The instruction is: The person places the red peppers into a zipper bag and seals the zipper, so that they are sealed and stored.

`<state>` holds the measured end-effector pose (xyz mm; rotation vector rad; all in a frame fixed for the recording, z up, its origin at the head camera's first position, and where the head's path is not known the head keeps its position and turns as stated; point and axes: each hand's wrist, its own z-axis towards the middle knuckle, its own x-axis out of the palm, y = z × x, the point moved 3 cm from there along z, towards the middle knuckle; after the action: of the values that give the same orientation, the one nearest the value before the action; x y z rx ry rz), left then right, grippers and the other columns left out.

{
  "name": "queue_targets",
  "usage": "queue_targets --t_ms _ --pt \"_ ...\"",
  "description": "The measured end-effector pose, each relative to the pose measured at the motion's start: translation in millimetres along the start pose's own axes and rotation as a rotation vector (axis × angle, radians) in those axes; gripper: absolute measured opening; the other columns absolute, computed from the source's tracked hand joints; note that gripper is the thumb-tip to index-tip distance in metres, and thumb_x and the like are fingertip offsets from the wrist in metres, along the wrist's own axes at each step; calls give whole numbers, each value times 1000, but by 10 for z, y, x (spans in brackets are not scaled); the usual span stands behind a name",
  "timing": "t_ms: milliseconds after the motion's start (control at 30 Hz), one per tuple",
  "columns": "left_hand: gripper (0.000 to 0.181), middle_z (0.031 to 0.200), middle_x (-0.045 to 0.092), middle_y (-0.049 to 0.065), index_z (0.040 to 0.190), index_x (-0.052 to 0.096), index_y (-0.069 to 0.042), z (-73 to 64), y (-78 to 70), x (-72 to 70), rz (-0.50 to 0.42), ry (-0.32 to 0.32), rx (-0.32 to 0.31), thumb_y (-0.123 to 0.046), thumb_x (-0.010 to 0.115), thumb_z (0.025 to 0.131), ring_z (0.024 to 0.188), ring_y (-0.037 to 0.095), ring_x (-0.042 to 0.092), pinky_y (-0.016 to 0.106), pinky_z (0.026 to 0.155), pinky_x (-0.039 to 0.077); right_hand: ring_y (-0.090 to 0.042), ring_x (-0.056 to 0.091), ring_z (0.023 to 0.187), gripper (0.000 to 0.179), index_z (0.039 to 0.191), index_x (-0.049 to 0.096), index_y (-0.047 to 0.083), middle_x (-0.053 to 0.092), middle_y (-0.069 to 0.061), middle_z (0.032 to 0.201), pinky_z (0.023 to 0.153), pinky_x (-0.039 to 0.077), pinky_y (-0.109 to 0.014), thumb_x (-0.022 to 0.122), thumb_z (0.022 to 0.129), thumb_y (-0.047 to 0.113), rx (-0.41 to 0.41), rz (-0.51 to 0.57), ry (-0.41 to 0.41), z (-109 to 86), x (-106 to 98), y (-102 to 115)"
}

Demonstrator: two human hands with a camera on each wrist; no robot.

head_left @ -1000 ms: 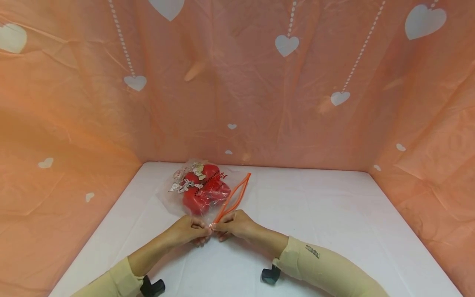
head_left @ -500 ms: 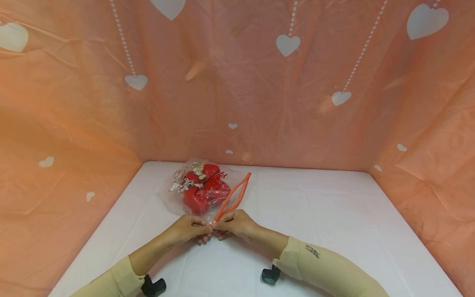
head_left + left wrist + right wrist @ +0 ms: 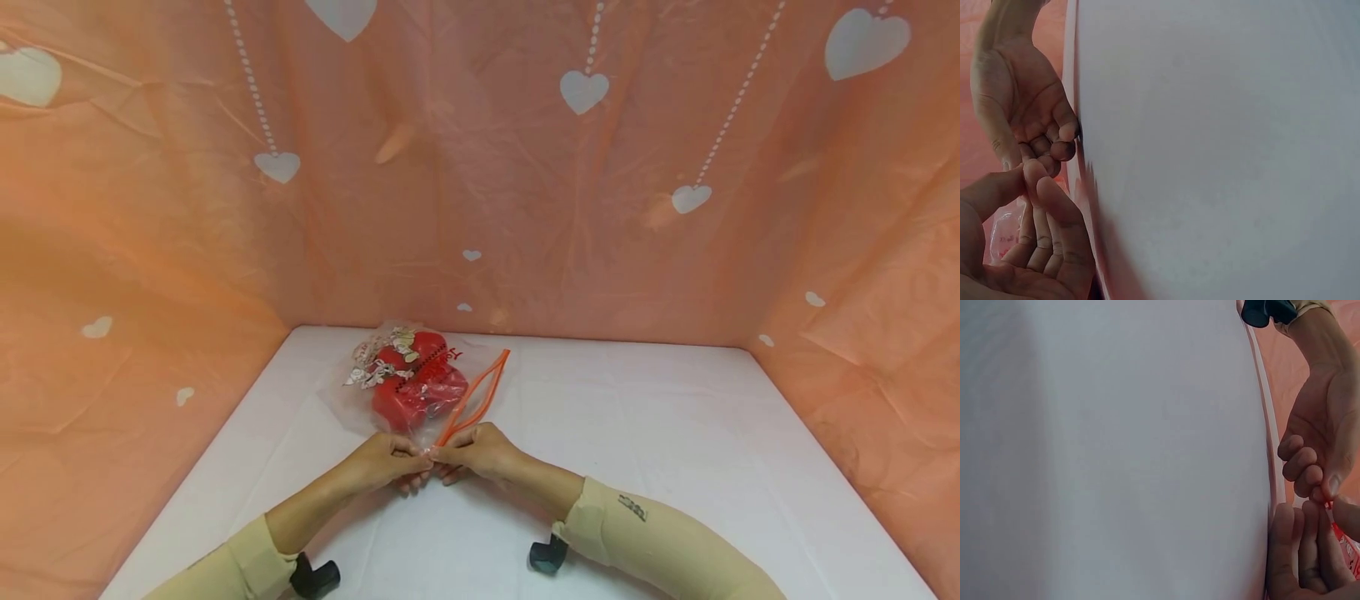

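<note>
A clear plastic zip bag [image 3: 423, 379] lies toward the back of the table, left of the middle. Red rounded things [image 3: 397, 404] show inside, behind printed cartoon figures and red lettering. Along its right side runs an orange zip strip [image 3: 455, 418], parted into two lines that meet near the hands. At the bag's near corner, the left hand [image 3: 386, 462] pinches the end of the strip between thumb and forefinger. Beside it, fingertips nearly meeting, the right hand [image 3: 476, 452] pinches the same closure. The right wrist view shows a red bit of strip [image 3: 1329, 505] between both thumbs.
A white-covered table [image 3: 637, 417] extends around the bag. Orange sheeting with white hearts [image 3: 510, 208] stands at the back and both sides. Dark camera mounts [image 3: 547, 554] hang below both sleeves.
The left hand and forearm have shifted very slightly to the right. The right hand and the bag stay nearly in place, both hands still pinching the strip's near end.
</note>
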<state>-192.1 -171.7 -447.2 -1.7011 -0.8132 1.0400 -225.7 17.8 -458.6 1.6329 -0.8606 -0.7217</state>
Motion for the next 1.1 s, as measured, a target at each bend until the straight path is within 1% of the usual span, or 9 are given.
queue_targets --t_ms 267,367,467,667,900,1100 --pt "21 83 76 9 96 73 9 -10 6 1 6 23 15 -10 71 103 69 11 67 26 65 59 -17 77 72 22 103 78 -12 79 -21 91 75 65 -36 74 102 9 -9 -46 8 23 -62 5" --pt "21 83 76 9 97 73 10 -13 10 -1 -1 28 18 -9 70 104 69 11 67 25 65 59 -16 77 72 22 103 78 -13 79 -21 89 75 66 -37 73 102 9 -18 -59 12 43 -102 11" --pt "20 83 76 9 98 72 10 -15 11 -6 -12 31 15 -9 70 104 69 11 67 25 65 59 -17 77 72 24 103 78 -13 79 -20 88 75 65 -36 74 102 10 -16 -71 2 58 -150 22" --pt "19 84 76 9 98 71 10 -14 7 -15 -19 36 13 -8 69 104 69 11 66 25 65 59 -19 78 76 24 106 78 -12 79 -23 94 76 65 -36 74 102 11 -16 -72 -23 95 -229 48" --pt "17 84 76 9 97 71 8 -26 12 -19 -18 32 -2 -8 69 104 70 11 66 25 66 60 -19 78 73 22 102 78 -11 80 -21 92 76 65 -36 76 100 11 -9 -60 -69 152 -298 43" --pt "16 85 75 8 96 70 6 -25 35 -20 -36 27 -13 -7 69 104 70 11 65 25 66 59 -20 79 75 24 103 79 -9 80 -20 94 77 65 -36 76 101 14 -8 -81 -81 182 -380 64"
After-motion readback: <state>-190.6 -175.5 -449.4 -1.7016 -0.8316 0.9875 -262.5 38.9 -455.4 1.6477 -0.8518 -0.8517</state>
